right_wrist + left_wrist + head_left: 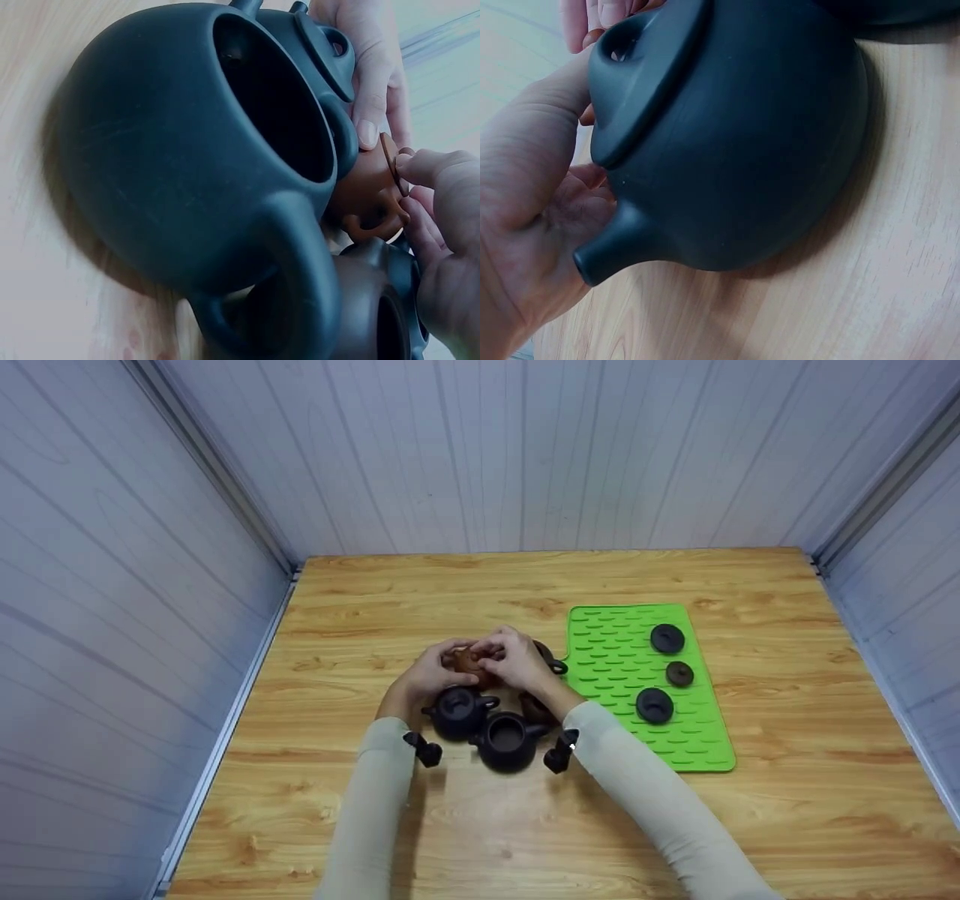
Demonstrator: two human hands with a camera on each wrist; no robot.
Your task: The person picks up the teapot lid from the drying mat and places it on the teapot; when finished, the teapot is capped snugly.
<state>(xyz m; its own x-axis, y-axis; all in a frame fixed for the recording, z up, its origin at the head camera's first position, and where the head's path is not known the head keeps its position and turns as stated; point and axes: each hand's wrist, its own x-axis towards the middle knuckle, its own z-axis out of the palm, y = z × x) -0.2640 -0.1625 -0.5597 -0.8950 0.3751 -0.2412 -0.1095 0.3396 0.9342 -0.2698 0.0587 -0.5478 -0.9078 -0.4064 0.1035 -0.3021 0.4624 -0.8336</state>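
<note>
Two bare hands work near the centre of the frame over a wood-grain table (817,810). Between them sits a small reddish-brown teapot (466,664). The left hand (435,669) comes from the lower left and curves round the pot, its thumb pressing the pot's near side. The right hand (517,660) reaches in from the lower right and pinches the teapot's thin lid (390,156) between thumb and fingers (whether the lid sits fully down is hard to tell).

Just below the left hand is a lidded black teapot (456,714), its spout toward the left edge. Beside it, lower and slightly right, an open black teapot (507,746) shows its hollow inside. A dark brown teapot (356,300) is partly covered by the right arm, and another dark teapot (546,651) peeks out beyond the right hand.

Right of centre lies a bright green mat (607,682). Three loose lids rest along its right half: a black lid (667,638) uppermost, a smaller brown lid (679,674) in the middle, and a second black lid (655,706) lowest. Pale sleeves (645,787) cover both forearms.
</note>
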